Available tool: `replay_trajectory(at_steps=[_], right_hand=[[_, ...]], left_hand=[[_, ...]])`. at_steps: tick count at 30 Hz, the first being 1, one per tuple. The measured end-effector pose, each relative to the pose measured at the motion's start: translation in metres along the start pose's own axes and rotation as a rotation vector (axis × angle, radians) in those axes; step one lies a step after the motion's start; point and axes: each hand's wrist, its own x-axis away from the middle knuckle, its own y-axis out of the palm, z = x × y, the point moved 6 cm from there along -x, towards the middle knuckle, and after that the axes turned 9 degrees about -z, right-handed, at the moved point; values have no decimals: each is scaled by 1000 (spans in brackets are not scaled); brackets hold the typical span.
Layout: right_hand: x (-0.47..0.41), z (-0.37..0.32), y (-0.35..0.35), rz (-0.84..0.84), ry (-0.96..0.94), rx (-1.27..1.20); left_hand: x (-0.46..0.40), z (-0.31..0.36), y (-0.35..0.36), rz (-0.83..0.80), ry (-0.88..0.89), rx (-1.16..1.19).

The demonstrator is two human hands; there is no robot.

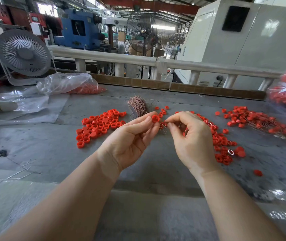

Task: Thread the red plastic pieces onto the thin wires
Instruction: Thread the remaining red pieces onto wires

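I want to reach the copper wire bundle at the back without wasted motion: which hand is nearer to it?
Left. The left hand, pinching a red cap, has its fingertips just below the wire bundle; the right hand sits farther to the bundle's right.

No readable text, label, brand or number anywhere, white notices on the red cabinets (34, 23) too blurred to read, small marks on the blue machine (79, 28) and white machine housing (239, 40) too small to make out
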Motion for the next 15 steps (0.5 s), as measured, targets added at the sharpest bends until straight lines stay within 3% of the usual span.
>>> replay_trajectory(at_steps=[15], right_hand=[[0, 0, 0, -16, 36, 9]], left_hand=[[1, -1, 2, -22, 12, 3]])
